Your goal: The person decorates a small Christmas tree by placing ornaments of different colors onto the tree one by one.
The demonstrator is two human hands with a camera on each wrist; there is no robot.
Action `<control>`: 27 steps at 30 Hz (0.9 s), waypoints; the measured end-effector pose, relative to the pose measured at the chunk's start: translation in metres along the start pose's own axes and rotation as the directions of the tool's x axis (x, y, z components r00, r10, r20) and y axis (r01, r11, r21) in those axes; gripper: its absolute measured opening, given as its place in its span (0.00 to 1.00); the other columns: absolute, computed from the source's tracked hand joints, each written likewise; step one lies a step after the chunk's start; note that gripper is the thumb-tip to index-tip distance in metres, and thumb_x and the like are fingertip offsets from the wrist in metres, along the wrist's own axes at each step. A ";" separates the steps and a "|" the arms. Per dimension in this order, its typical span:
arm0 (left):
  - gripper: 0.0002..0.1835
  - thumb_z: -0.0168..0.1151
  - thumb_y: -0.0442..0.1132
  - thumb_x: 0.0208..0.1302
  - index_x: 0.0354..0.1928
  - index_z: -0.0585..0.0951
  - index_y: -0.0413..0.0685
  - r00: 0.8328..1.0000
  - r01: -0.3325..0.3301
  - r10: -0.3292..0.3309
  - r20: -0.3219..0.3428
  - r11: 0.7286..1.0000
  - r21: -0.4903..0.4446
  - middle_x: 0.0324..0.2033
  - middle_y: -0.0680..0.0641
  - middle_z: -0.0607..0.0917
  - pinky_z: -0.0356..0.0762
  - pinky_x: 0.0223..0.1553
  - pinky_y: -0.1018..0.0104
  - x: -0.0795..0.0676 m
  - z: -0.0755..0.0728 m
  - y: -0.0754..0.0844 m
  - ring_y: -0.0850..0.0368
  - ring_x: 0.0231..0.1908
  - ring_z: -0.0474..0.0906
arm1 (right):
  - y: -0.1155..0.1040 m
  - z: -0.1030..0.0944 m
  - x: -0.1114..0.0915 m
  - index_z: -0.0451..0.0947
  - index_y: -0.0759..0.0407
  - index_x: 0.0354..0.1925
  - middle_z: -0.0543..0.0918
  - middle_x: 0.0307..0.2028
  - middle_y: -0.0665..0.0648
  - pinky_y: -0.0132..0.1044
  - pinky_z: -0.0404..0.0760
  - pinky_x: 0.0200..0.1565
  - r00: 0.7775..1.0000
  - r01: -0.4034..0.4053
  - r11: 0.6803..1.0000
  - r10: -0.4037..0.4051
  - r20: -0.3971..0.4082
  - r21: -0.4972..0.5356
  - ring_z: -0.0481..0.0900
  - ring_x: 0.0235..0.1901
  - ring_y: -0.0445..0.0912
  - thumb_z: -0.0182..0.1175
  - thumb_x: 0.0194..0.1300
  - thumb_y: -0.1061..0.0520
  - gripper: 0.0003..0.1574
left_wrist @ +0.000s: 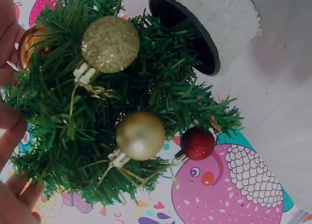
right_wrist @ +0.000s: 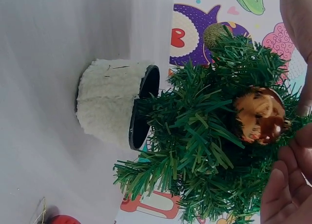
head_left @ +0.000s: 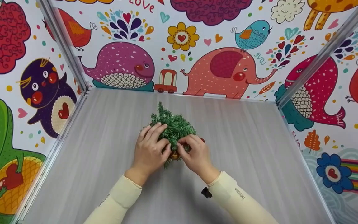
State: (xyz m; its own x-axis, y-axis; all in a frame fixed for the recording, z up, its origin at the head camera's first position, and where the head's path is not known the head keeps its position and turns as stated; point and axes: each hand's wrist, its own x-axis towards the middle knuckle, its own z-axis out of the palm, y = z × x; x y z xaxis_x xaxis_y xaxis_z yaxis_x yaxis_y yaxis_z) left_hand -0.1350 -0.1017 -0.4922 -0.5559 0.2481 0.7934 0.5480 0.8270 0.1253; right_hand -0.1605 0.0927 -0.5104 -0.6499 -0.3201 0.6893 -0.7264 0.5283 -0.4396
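Note:
A small artificial Christmas tree [head_left: 172, 123] stands between both hands. Its pot [right_wrist: 109, 102] has a fluffy white cover and a black rim. My left hand [head_left: 149, 152] rests against the tree's left side, thumb and forefinger gripping the greenery. From the right, my right hand [head_left: 196, 155] pinches a branch beside a shiny gold Christmas ball [right_wrist: 261, 116]; the ball's loop is hidden. On the other side hang a glittery gold ball [left_wrist: 110, 45], a matte gold ball [left_wrist: 140, 135] and a dark red ball [left_wrist: 197, 143].
A bright red ball [right_wrist: 64, 219] with a gold string lies on the grey table [head_left: 244, 155], partly behind my right hand in the head view. Printed cartoon walls [head_left: 172, 68] enclose the table at the back and both sides.

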 end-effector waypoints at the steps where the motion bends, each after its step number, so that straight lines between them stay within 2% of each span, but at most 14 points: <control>1: 0.06 0.68 0.40 0.57 0.25 0.86 0.48 1.000 -0.002 0.002 0.011 1.000 0.000 0.58 0.44 0.81 0.62 0.65 0.46 0.000 0.000 0.000 0.47 0.63 0.73 | 0.001 0.000 -0.001 0.82 0.50 0.35 0.80 0.32 0.45 0.35 0.78 0.30 1.000 0.006 1.000 -0.006 0.003 0.003 0.77 0.29 0.41 0.64 0.66 0.58 0.03; 9: 0.07 0.68 0.40 0.56 0.23 0.85 0.49 0.999 -0.010 0.010 0.037 1.000 -0.015 0.59 0.44 0.80 0.63 0.64 0.46 0.001 0.000 -0.001 0.47 0.63 0.73 | 0.001 -0.002 -0.002 0.82 0.51 0.35 0.80 0.33 0.46 0.33 0.76 0.30 1.000 0.018 1.000 -0.018 0.017 0.005 0.77 0.29 0.42 0.64 0.66 0.58 0.02; 15: 0.05 0.66 0.40 0.53 0.24 0.82 0.48 1.000 -0.010 0.011 0.025 0.999 -0.039 0.58 0.44 0.81 0.62 0.65 0.49 0.000 0.002 -0.001 0.47 0.62 0.73 | 0.000 -0.003 -0.002 0.82 0.51 0.35 0.81 0.33 0.46 0.34 0.77 0.31 1.000 0.025 1.000 -0.025 0.001 0.012 0.76 0.32 0.41 0.65 0.65 0.59 0.03; 18: 0.07 0.64 0.42 0.53 0.31 0.81 0.47 1.000 -0.015 0.015 0.009 0.998 -0.062 0.57 0.43 0.81 0.63 0.63 0.48 0.000 0.003 0.000 0.47 0.61 0.74 | 0.001 -0.004 -0.003 0.82 0.51 0.36 0.81 0.34 0.47 0.35 0.78 0.29 1.000 0.031 0.999 -0.031 -0.005 0.015 0.77 0.31 0.41 0.65 0.65 0.60 0.03; 24: 0.30 0.67 0.55 0.56 0.56 0.79 0.44 1.000 -0.021 0.021 0.011 0.997 -0.079 0.60 0.43 0.79 0.65 0.63 0.47 -0.001 0.004 0.000 0.47 0.63 0.72 | 0.002 -0.006 -0.004 0.82 0.51 0.38 0.81 0.35 0.47 0.36 0.78 0.29 0.998 0.062 0.998 -0.062 -0.009 0.023 0.77 0.29 0.44 0.64 0.65 0.61 0.05; 27: 0.33 0.68 0.57 0.57 0.60 0.79 0.45 0.999 -0.013 0.015 0.037 0.998 -0.068 0.61 0.43 0.78 0.65 0.63 0.47 -0.001 0.003 0.000 0.46 0.64 0.71 | 0.003 -0.008 -0.005 0.83 0.52 0.39 0.81 0.36 0.47 0.34 0.77 0.30 0.996 0.087 0.996 -0.087 -0.008 0.025 0.77 0.29 0.45 0.63 0.67 0.60 0.04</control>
State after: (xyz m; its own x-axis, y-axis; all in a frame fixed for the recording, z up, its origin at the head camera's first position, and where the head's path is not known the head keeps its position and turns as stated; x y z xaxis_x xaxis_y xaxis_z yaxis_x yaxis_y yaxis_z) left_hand -0.1361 -0.1000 -0.4953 -0.5702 0.2794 0.7726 0.5964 0.7875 0.1554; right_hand -0.1574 0.1025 -0.5107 -0.5822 -0.3589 0.7295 -0.7858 0.4787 -0.3916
